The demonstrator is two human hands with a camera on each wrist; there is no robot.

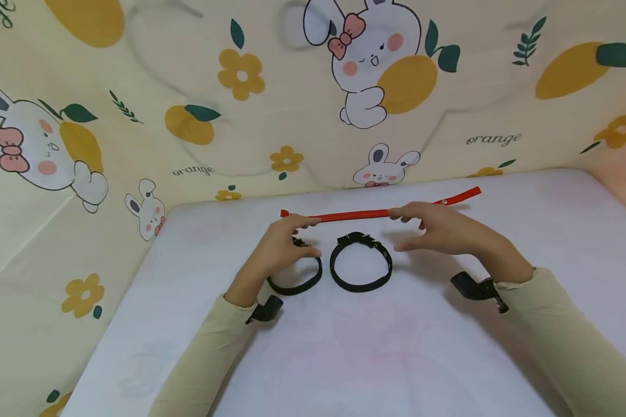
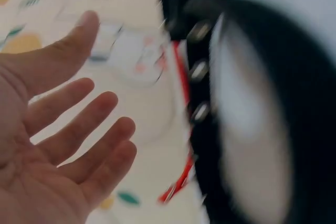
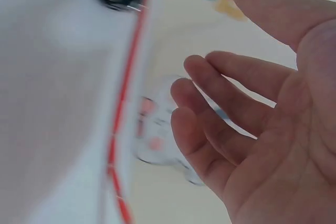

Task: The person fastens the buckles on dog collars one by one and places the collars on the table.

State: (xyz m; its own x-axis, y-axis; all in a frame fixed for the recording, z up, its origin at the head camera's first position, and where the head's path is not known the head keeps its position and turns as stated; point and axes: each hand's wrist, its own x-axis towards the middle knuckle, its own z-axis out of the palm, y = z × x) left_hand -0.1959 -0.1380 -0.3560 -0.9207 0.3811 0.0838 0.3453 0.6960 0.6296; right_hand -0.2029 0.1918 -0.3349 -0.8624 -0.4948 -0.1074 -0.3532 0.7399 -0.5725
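Note:
Two black buckled collars, each fastened into a ring, lie side by side on the white table. My left hand (image 1: 279, 246) hovers over the left collar (image 1: 296, 291) and partly hides it, fingers spread. Metal eyelets show along a black band (image 2: 199, 93) in the left wrist view, with nothing between the fingers and thumb. Right of it lies the other collar (image 1: 361, 288), its buckle at the far side. Behind both, a red strap (image 1: 355, 215) stretches out straight. Overlapping its right part in the head view, my right hand (image 1: 443, 229) has loosely bent fingers and an empty palm.
The white table (image 1: 344, 353) reaches toward me in front of the collars. Cream cloth (image 1: 281, 116) printed with rabbits, oranges and flowers covers the back and the left side. Dark wrist cameras are strapped at both sleeves.

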